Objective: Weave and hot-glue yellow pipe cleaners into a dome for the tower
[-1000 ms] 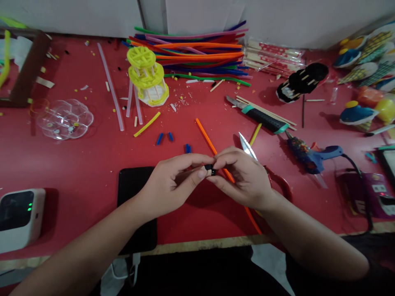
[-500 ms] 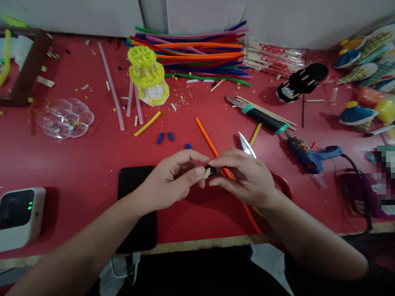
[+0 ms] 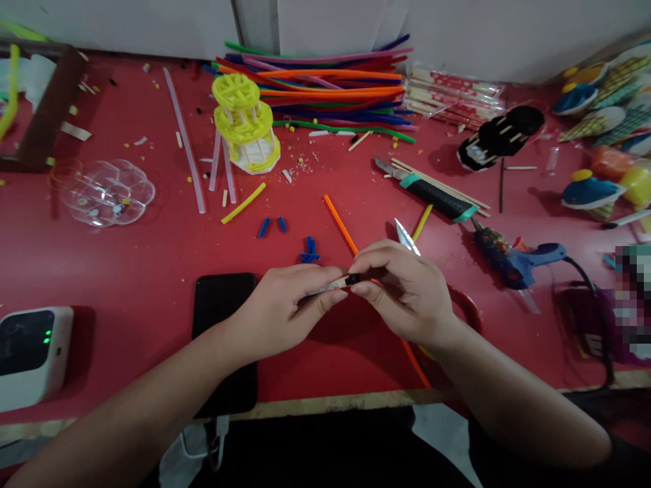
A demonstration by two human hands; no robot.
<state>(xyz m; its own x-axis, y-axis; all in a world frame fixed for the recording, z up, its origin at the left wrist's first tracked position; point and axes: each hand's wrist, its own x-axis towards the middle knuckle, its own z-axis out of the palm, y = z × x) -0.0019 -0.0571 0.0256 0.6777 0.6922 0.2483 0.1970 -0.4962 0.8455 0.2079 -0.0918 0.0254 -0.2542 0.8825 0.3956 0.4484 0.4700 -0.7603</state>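
Observation:
Between thumb and fingers, my left hand (image 3: 277,308) holds a small, thin, pale piece with a black end (image 3: 330,285), seen nearly edge-on. My right hand (image 3: 407,291) curls its thumb and forefinger around the black end; the exact contact is hard to see. Beneath the right hand runs an orange pipe cleaner (image 3: 340,225), partly covered. Scissors (image 3: 406,237) lie there too, with the blade tip and part of the red handle showing. Several short blue pipe cleaner pieces (image 3: 310,252) rest just beyond my hands.
A black phone (image 3: 224,379) lies under my left wrist. Farther off are a yellow tiered model (image 3: 245,129), a pile of pipe cleaners (image 3: 325,91), a utility knife (image 3: 432,196), a black tiered model (image 3: 501,139), a glue gun (image 3: 513,261) and a clear tray (image 3: 109,193).
My left hand has turned, so its fingers lie flatter and the pale piece shows edge-on. More of the blue pieces behind has come into sight. My right hand has barely shifted.

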